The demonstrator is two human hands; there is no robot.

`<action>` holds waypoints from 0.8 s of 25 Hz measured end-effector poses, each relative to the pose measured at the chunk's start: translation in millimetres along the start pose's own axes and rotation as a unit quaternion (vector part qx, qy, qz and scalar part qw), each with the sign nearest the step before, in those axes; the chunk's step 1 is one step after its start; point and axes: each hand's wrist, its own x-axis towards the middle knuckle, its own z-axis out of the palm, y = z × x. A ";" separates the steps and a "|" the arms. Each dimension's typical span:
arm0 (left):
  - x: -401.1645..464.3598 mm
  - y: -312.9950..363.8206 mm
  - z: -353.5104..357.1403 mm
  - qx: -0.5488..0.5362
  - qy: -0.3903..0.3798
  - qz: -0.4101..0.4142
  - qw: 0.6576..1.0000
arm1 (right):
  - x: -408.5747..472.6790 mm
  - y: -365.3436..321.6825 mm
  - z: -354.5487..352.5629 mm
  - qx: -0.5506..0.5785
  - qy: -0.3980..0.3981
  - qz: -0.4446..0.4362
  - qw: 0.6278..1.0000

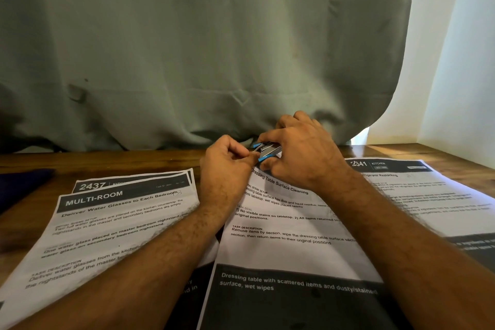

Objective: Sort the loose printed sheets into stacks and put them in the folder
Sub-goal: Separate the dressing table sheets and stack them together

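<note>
Both hands (263,154) grip a stapler (266,151) over sheets (289,222) on a wooden table (160,161) before a curtain (201,48).

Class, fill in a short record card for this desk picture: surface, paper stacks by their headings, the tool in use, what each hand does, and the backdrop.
surface: wooden table
left stack: MULTI-ROOM sheet on top
middle stack: Dressing Table Surface Cleaning sheet
right stack: KITCHEN sheet
tool: blue and silver stapler at the middle sheet's top edge
left hand: pinches at the stapler
right hand: grips the stapler
backdrop: grey-green curtain
</note>
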 end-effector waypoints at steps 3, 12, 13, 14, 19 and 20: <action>0.0 0.2 0.7 0.008 0.000 0.008 1.000 | -0.1 -0.2 -0.3 0.001 0.003 -0.002 1.000; 0.0 1.0 0.3 -0.001 -0.028 0.013 1.000 | -0.8 3.7 -2.8 -0.009 0.000 -0.001 1.000; -0.1 1.0 0.2 -0.003 -0.029 0.012 1.000 | -1.0 3.6 -2.7 -0.009 0.001 -0.003 1.000; -0.3 1.0 0.2 -0.005 -0.030 0.010 0.999 | -1.0 3.6 -2.8 -0.010 0.003 -0.005 1.000; -0.8 1.3 0.7 0.000 -0.036 0.010 0.999 | -0.8 5.8 -1.7 -0.023 0.005 -0.016 1.000; -1.2 1.2 0.9 0.001 -0.038 0.011 0.999 | -0.6 6.3 -1.1 -0.030 0.006 -0.021 0.999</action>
